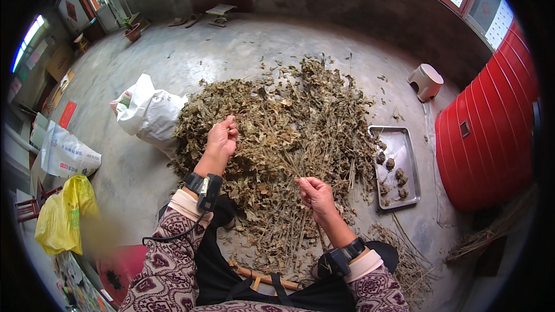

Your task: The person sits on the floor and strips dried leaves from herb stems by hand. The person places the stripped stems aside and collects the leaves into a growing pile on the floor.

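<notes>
A wide heap of dried leafy plant stalks (277,138) covers the floor before me. My left hand (223,136) is over the left part of the heap, its fingers closed together near the dry leaves; whether something small is pinched in them cannot be made out. Lower and to the right, my right hand (315,195) pinches the end of a thin dried stalk between thumb and forefinger. Right of the heap, a metal tray (415,169) holds several dark, crumpled clumps (390,164).
A white woven sack (158,112) touches the heap's left side. Bare stalks (403,255) lie by my right foot. A large red tank (481,130) and a plastic stool (426,81) stand right; a yellow bag (67,216) is at left, a potted plant (132,32) farther back.
</notes>
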Tool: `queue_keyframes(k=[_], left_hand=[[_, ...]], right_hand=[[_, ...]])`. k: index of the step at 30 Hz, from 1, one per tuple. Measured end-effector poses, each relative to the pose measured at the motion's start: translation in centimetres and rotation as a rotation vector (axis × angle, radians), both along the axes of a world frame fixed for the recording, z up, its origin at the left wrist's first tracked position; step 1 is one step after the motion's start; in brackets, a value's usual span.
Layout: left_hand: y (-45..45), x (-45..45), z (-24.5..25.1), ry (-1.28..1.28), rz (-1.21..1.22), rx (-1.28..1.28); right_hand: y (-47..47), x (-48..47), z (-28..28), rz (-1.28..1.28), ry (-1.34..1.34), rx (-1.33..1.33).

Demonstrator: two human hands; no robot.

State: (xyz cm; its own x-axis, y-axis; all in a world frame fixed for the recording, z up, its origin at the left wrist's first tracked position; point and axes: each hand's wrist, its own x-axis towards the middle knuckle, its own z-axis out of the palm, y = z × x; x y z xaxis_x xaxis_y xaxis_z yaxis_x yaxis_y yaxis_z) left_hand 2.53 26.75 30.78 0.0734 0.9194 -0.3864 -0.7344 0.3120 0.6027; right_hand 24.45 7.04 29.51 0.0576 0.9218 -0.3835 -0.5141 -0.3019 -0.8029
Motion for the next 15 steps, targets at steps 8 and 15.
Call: queue_keyframes(k=[8, 15], left_hand=[[-1.5, 0.8, 2.2, 0.452, -0.138, -0.25], [-3.5, 2.6, 1.9, 0.424, -0.258, -0.183]], right_hand=[[0.3, -0.6, -0.2, 0.125, 0.043, -0.042], [0.5, -0.9, -0.4, 0.16, 0.059, -0.044]])
